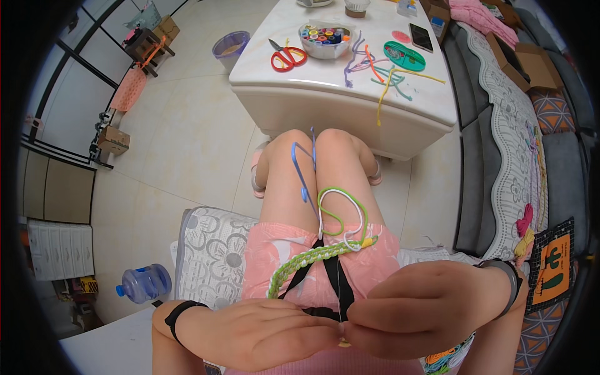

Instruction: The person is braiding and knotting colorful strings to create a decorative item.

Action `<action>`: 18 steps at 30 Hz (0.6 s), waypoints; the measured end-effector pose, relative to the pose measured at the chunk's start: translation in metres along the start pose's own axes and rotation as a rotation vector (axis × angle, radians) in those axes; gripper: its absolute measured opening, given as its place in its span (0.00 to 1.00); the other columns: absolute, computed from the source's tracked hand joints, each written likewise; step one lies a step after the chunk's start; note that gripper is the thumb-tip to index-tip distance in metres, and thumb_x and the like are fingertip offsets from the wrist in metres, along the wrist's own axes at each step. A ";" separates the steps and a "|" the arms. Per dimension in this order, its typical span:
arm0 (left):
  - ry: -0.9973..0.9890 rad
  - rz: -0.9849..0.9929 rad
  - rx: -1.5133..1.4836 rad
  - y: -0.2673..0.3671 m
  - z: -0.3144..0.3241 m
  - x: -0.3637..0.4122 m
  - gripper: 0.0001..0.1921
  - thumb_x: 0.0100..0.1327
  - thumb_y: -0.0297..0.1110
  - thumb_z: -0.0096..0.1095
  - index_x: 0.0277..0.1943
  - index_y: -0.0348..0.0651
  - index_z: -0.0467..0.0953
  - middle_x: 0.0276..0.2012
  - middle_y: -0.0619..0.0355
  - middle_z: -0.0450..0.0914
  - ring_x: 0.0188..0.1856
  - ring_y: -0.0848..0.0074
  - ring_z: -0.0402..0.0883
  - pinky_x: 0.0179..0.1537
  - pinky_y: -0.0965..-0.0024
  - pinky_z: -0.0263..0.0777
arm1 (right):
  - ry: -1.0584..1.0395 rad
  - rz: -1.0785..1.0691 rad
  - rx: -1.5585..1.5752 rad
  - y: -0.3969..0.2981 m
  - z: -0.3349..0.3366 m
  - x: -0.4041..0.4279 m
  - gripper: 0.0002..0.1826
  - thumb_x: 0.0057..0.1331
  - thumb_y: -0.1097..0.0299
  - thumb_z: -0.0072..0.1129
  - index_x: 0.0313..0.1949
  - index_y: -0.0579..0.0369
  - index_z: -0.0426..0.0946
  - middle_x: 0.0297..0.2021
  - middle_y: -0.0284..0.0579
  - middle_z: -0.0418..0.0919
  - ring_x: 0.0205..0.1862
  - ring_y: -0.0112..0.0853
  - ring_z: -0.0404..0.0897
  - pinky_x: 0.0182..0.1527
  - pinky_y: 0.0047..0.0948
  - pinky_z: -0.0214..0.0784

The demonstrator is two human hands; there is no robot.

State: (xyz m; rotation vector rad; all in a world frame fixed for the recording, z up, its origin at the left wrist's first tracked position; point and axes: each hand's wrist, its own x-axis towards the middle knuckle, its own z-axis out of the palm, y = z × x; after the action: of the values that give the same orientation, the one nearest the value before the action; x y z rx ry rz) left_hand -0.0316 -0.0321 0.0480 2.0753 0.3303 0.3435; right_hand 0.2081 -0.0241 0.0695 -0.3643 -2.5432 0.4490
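My left hand (248, 333) and my right hand (412, 309) meet fingertip to fingertip close to my chest. Between them they pinch a thin pale thread (339, 290), which runs up over my lap. A bit of something yellow (344, 344) peeks out under the fingertips, mostly hidden. Across my pink shorts curves a braided green-and-white cord band (304, 258), its far end wrapped in yellow. Loose green and white cords (361, 206) loop from it over my thighs. A blue plastic hanger (300, 171) stands between my legs.
On the white table (328, 98) ahead are red-handled scissors (287, 56), a tub of thread spools (326, 40), cord scraps (393, 79), a green pin case (404, 55) and a phone (421, 37). A grey sofa (478, 159) flanks the right; a water jug (144, 283) lies left.
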 end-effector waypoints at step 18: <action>0.037 -0.208 -0.841 -0.007 -0.008 0.011 0.15 0.54 0.17 0.58 0.43 0.35 0.63 0.38 0.51 0.74 0.38 0.74 0.77 0.36 0.75 0.71 | -0.425 0.728 0.981 0.012 -0.010 0.021 0.07 0.60 0.68 0.47 0.33 0.58 0.72 0.30 0.39 0.68 0.29 0.30 0.70 0.33 0.21 0.64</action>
State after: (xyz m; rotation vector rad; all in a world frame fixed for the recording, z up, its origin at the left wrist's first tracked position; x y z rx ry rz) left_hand -0.0254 -0.0185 0.0472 1.2018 0.3434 0.3212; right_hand 0.1983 -0.0038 0.0830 -0.8425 -2.1008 2.0932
